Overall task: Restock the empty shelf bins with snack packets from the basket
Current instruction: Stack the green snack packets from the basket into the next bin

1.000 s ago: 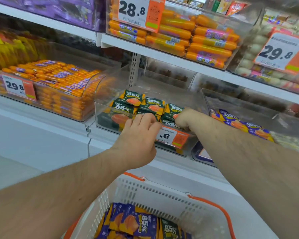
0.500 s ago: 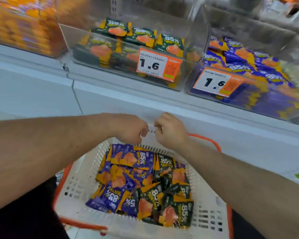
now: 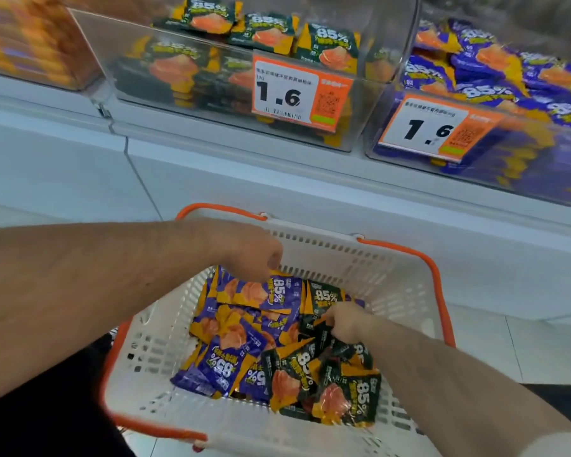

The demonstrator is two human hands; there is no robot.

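Note:
A white basket (image 3: 370, 268) with an orange rim sits below the shelf. It holds several purple snack packets (image 3: 238, 338) on its left side and several dark green snack packets (image 3: 346, 394) on its right. My right hand (image 3: 346, 321) is down in the basket, its fingers curled round dark green packets. My left hand (image 3: 254, 252) hovers over the purple packets at the basket's far side, fingers hanging loosely and holding nothing. Above, a clear bin (image 3: 109, 51) holds dark green packets (image 3: 264, 31). The clear bin to its right (image 3: 373, 140) holds purple packets (image 3: 495, 61).
Each of the two bins carries a 1.6 price tag (image 3: 300, 94) on its front. A bin of orange sticks (image 3: 30, 44) stands at the far left. The white shelf front (image 3: 277, 179) runs just beyond the basket, with pale floor tiles (image 3: 521, 344) at lower right.
My view has tilted down from the shelf to the basket. Both hands came off the green bin and dropped to the basket, and my right hand has taken hold of dark green packets.

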